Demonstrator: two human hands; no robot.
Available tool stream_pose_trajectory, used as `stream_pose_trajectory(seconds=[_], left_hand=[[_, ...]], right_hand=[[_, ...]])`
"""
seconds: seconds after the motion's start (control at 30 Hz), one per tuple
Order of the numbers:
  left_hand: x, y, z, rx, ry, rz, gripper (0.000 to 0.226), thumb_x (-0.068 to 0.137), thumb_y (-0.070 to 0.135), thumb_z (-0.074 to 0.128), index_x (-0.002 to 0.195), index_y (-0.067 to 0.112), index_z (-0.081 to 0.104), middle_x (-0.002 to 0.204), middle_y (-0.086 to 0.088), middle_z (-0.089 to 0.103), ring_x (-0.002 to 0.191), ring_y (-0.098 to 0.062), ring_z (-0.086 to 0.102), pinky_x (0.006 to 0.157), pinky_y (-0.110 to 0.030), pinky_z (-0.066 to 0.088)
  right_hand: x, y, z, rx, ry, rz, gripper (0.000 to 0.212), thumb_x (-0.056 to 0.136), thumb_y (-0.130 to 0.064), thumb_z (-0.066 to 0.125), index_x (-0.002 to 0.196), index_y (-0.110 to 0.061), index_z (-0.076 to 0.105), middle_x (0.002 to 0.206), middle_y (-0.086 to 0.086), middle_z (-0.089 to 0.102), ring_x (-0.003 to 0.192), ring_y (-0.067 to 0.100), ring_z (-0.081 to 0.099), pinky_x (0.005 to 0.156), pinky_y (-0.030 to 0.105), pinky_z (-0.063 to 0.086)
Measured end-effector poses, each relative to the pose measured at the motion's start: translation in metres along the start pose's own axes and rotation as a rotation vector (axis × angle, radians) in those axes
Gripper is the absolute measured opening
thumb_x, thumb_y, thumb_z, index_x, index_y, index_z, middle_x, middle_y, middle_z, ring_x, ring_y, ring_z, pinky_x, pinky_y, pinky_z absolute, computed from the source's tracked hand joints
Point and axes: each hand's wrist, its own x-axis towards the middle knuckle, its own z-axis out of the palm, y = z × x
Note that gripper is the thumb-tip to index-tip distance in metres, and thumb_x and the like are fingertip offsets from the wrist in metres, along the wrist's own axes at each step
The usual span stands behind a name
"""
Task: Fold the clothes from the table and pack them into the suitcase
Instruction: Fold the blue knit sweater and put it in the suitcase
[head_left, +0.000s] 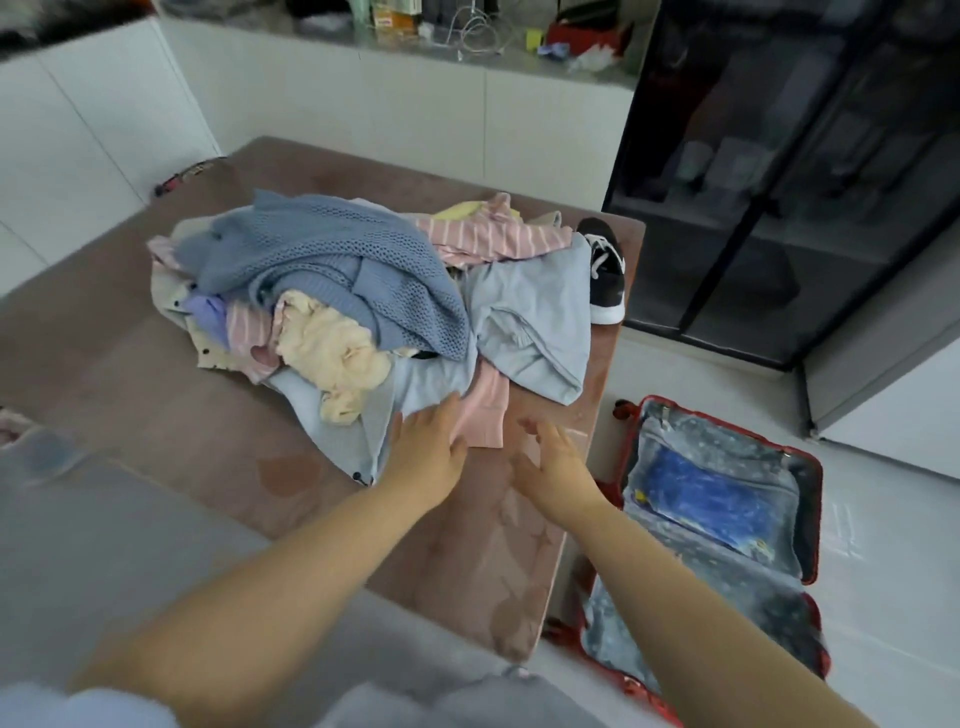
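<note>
Head view, single entry. Step in hand, by judgement: the start of the job, choosing a first piece, since the pile of clothes (337, 291) lies unfolded on the table (156, 415). Left hand (426, 447): fingers straight and close together, laid flat where a light blue garment (530, 322) meets a pink garment (485, 410); it grips nothing. Right hand (550, 457): fingers spread and relaxed, somewhat blurred, low over bare table just right of the pink garment; whether it touches cannot be told. Pink garment: between the two hands and just beyond the left fingertips. Its long axis runs away from the hands into the pile, the near hem pointing back toward the person, the far end hidden under the light blue garment. Rest of the pile: beyond both hands, a blue knit sweater (332, 249) on top. Suitcase (810, 467): open on the floor, right of and below the right hand, long axis running near to far; no folded clothes show in it. Next move, by judgement: pinch the near hem, draw the piece clear toward the hands, and spread it flat on bare table.
</note>
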Motion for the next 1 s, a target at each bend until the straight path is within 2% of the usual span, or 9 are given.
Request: stream_pose_trajectory(seconds=[0.2,0.33,0.47,0.57,0.67,0.77,0.83,0.93,1.0], left_hand=[[0.049,-0.036,-0.056,0.006,0.208,-0.043,0.059,0.095,0.025,0.045,0.147,0.013,0.02,0.139,-0.014,0.044,0.129,-0.032,0.037,0.112,-0.046,0.017],[0.09,-0.083,-0.105,0.112,0.338,-0.011,0.055,0.093,0.025,0.05,0.144,0.016,0.031,0.144,-0.013,0.04,0.132,-0.032,0.032,0.111,-0.046,0.019],[0.132,-0.139,-0.145,0.217,0.331,-0.011,0.049,0.093,0.028,0.052,0.141,0.024,0.04,0.152,-0.009,0.028,0.139,-0.033,0.02,0.115,-0.044,0.009],[0.155,-0.171,-0.163,0.24,0.312,0.021,0.06,0.088,0.031,0.06,0.142,0.018,0.036,0.146,-0.013,0.036,0.134,-0.035,0.028,0.113,-0.046,0.014],[0.175,-0.2,-0.175,0.204,0.313,0.076,0.044,0.083,0.029,0.067,0.123,0.011,0.058,0.136,-0.012,0.05,0.127,-0.034,0.04,0.111,-0.045,0.02],[0.194,-0.219,-0.188,0.12,0.266,0.142,0.027,0.085,0.022,0.067,0.104,0.003,0.068,0.127,-0.016,0.058,0.118,-0.035,0.049,0.103,-0.04,0.031],[0.202,-0.217,-0.193,0.062,0.216,0.151,0.028,0.091,0.019,0.057,0.111,0.0,0.061,0.121,-0.02,0.06,0.112,-0.036,0.053,0.092,-0.039,0.037],[0.213,-0.199,-0.204,-0.021,0.233,0.143,0.03,0.099,0.021,0.042,0.12,0.002,0.048,0.116,-0.025,0.058,0.104,-0.04,0.054,0.077,-0.04,0.038],[0.221,-0.185,-0.216,-0.066,0.286,0.2,0.029,0.099,0.023,0.041,0.118,0.003,0.048,0.11,-0.025,0.059,0.099,-0.041,0.054,0.073,-0.039,0.036]], right_hand=[[0.053,-0.025,-0.003,-0.031,-0.01,-0.099,0.04,0.094,-0.025,0.051,0.132,-0.017,0.042,0.132,0.002,0.046,0.124,0.018,0.041,0.096,0.027,0.033],[0.089,-0.054,0.002,-0.051,0.016,-0.209,0.028,0.092,-0.02,0.056,0.12,-0.015,0.057,0.123,0.008,0.053,0.116,0.023,0.048,0.095,0.022,0.03],[0.131,-0.093,0.027,-0.082,0.073,-0.301,0.029,0.088,-0.019,0.063,0.115,-0.012,0.064,0.119,0.009,0.059,0.114,0.026,0.052,0.096,0.024,0.033],[0.161,-0.119,0.053,-0.144,0.148,-0.21,0.046,0.084,-0.025,0.066,0.127,-0.014,0.055,0.126,0.01,0.055,0.117,0.03,0.049,0.098,0.036,0.038],[0.179,-0.138,0.076,-0.175,0.259,-0.067,0.059,0.08,-0.032,0.068,0.131,-0.013,0.044,0.128,0.01,0.047,0.115,0.029,0.048,0.093,0.042,0.042],[0.192,-0.148,0.085,-0.232,0.399,-0.061,0.036,0.084,-0.021,0.062,0.118,-0.009,0.057,0.118,0.012,0.054,0.107,0.034,0.052,0.088,0.044,0.043],[0.192,-0.151,0.079,-0.09,0.479,-0.082,0.018,0.087,-0.013,0.058,0.102,-0.006,0.063,0.1,0.011,0.062,0.091,0.03,0.058,0.077,0.035,0.044],[0.174,-0.157,0.05,0.19,0.481,0.007,0.007,0.094,-0.018,0.051,0.099,-0.013,0.053,0.072,-0.003,0.056,0.063,0.011,0.05,0.055,0.017,0.035],[0.154,-0.149,0.023,0.364,0.465,0.08,0.006,0.096,-0.022,0.049,0.096,-0.016,0.049,0.07,-0.003,0.056,0.062,0.01,0.05,0.055,0.014,0.037]])
